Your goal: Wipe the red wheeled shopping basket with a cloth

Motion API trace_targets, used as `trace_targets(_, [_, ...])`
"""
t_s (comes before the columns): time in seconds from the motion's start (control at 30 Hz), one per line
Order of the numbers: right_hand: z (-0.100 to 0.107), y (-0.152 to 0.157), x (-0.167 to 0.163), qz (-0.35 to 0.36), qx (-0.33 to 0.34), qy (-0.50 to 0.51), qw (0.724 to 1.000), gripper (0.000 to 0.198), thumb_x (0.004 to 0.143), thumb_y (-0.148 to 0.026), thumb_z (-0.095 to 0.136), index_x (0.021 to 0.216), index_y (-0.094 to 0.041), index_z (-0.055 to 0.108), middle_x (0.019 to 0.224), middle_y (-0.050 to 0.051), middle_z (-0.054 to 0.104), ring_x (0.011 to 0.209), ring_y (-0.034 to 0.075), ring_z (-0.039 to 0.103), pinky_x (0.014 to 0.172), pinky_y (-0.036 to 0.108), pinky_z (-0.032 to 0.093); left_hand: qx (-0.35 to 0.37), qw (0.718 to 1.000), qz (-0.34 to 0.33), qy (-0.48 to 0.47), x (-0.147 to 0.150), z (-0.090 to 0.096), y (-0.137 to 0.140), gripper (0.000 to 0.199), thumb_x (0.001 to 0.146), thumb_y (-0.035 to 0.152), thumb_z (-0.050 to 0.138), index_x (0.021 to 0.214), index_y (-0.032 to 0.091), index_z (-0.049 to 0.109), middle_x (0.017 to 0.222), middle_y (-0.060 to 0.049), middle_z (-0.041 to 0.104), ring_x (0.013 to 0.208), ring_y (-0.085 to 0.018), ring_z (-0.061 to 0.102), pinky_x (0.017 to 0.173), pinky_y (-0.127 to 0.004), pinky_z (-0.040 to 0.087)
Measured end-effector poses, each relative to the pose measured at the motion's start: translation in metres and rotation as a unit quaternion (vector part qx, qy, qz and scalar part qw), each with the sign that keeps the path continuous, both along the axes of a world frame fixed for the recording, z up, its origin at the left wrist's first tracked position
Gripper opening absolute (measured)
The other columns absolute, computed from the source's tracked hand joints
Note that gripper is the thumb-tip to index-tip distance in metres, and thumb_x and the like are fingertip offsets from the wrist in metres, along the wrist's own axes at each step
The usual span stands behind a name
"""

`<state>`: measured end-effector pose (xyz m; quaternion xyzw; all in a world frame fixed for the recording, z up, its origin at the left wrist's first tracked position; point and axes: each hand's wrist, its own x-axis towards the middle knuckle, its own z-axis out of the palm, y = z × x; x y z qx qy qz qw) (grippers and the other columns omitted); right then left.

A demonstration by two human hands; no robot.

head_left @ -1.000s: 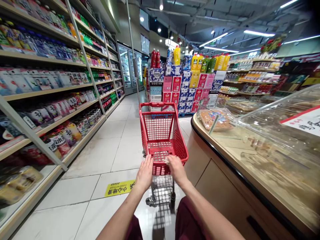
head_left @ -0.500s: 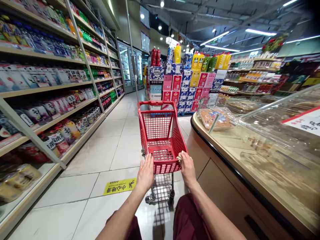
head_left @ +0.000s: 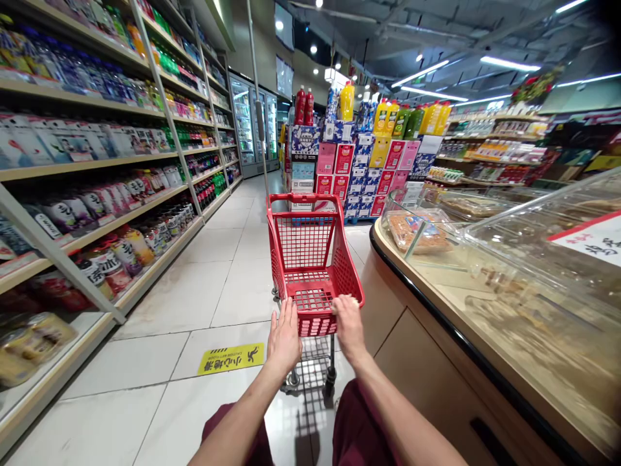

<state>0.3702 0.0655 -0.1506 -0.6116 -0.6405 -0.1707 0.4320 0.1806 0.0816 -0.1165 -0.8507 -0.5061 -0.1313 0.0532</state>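
Observation:
A red plastic shopping cart (head_left: pixel 305 239) with a grid basket stands right in front of me. My left hand (head_left: pixel 285 333) rests at the near left corner of its basket, fingers stretched out and close together. Over the near rim, right of the middle, my right hand (head_left: pixel 349 323) has its fingers curled and slightly blurred. Something small and pale shows at those fingertips, too unclear to name. Below the basket are the cart's wire lower rack and dark wheels.
Drink shelves (head_left: pixel 92 162) line the left side. Ahead, stacked drink cartons (head_left: pixel 349 162) carry several bottles. A curved counter (head_left: pixel 388 259) with clear covers and packaged food runs close on the right. A yellow floor sign (head_left: pixel 231 358) is stuck to the tiles.
My right hand has slid left along the cart's near rim, from the right corner toward the middle. My left hand stays at the left corner. The view has shifted slightly.

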Motion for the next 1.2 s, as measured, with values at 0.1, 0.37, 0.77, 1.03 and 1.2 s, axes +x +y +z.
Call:
trace_targets(0.1, [-0.001,0.007,-0.030,0.042,-0.014,-0.033,0.998,0.037,0.085,-0.010,0.033,0.117,-0.017,0.051,0.121,0.011,0.053,0.120,0.021,0.039,0.098,0.045,0.032,0.005,1.000,0.001,0.001,0.000,-0.001,-0.001,0.074,0.065,0.012,0.040,0.135,0.008,0.017,0.146,-0.012,0.014,0.134,-0.021,0.008,0.108,-0.044,0.017])
trace_targets(0.37, [-0.002,-0.002,0.009,0.015,-0.049,-0.016,0.999,0.052,0.076,-0.003,0.032,0.125,-0.018,0.044,0.127,0.011,0.048,0.124,0.022,0.035,0.098,0.050,0.031,-0.006,1.000,-0.003,0.004,0.000,0.003,-0.002,0.072,0.066,0.009,0.037,0.135,0.008,0.018,0.145,-0.012,0.016,0.134,-0.020,0.009,0.108,-0.045,0.016])
trace_targets(0.77, [0.008,-0.003,0.017,0.016,-0.039,0.010,0.999,0.042,0.086,-0.009,0.028,0.123,-0.016,0.046,0.119,0.013,0.054,0.117,0.021,0.042,0.094,0.046,0.035,-0.008,1.000,0.001,0.003,0.002,0.001,-0.001,0.071,0.067,0.008,0.036,0.135,0.009,0.019,0.145,-0.011,0.016,0.134,-0.020,0.008,0.108,-0.045,0.016])
trace_targets(1.03, [0.003,0.007,-0.034,0.101,-0.048,-0.013,0.994,0.039,0.088,-0.014,0.030,0.122,-0.020,0.047,0.120,0.009,0.053,0.117,0.018,0.042,0.095,0.040,0.037,-0.009,1.000,-0.002,0.017,-0.001,0.003,-0.002,0.070,0.068,0.010,0.036,0.136,0.010,0.018,0.145,-0.010,0.015,0.134,-0.019,0.006,0.108,-0.046,0.013])
trace_targets(1.2, [-0.001,-0.002,0.011,0.023,-0.016,0.033,0.999,0.041,0.089,-0.016,0.028,0.128,-0.020,0.040,0.123,0.012,0.048,0.119,0.022,0.037,0.096,0.049,0.032,-0.015,1.000,0.006,0.000,0.000,0.003,-0.002,0.072,0.067,0.010,0.037,0.136,0.008,0.017,0.145,-0.012,0.014,0.134,-0.020,0.008,0.108,-0.045,0.014])
